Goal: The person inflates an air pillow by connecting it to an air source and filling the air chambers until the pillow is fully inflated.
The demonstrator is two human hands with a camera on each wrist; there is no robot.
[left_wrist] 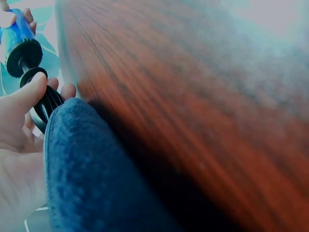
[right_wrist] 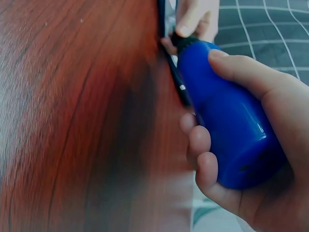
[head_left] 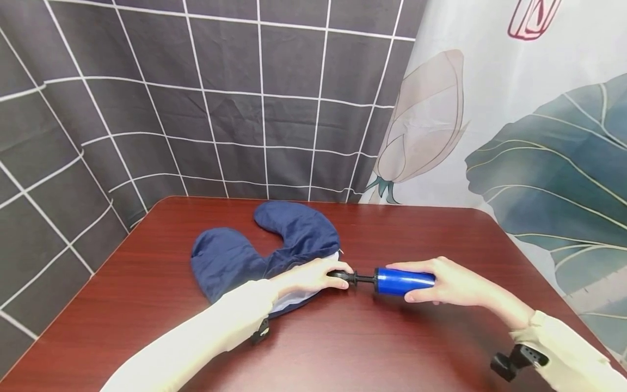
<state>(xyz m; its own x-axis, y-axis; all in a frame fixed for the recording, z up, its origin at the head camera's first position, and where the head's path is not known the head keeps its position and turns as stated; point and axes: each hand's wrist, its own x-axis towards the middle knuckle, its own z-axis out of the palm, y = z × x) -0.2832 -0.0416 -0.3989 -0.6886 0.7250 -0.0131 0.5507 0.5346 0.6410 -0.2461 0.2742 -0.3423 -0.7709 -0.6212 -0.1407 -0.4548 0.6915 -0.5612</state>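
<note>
A blue hand pump (head_left: 404, 281) lies level between my two hands, over the table. My right hand (head_left: 453, 283) grips its blue barrel, with thumb and fingers wrapped around the sides in the right wrist view. My left hand (head_left: 313, 274) pinches the black end piece (head_left: 339, 276), and a black rod (head_left: 364, 279) shows between that piece and the barrel. Beneath the left hand, a navy U-shaped neck pillow (head_left: 225, 261) lies on the table, its white inner part (head_left: 294, 298) showing along the front edge. The left hand and wrist cover part of that edge.
The reddish-brown wooden table (head_left: 392, 348) extends around the pillow. A dark curtain with white grid lines (head_left: 289, 120) hangs behind it, and a pale flower-print curtain (head_left: 441, 141) hangs at the right. Small black devices (head_left: 519, 360) are strapped to the wrists.
</note>
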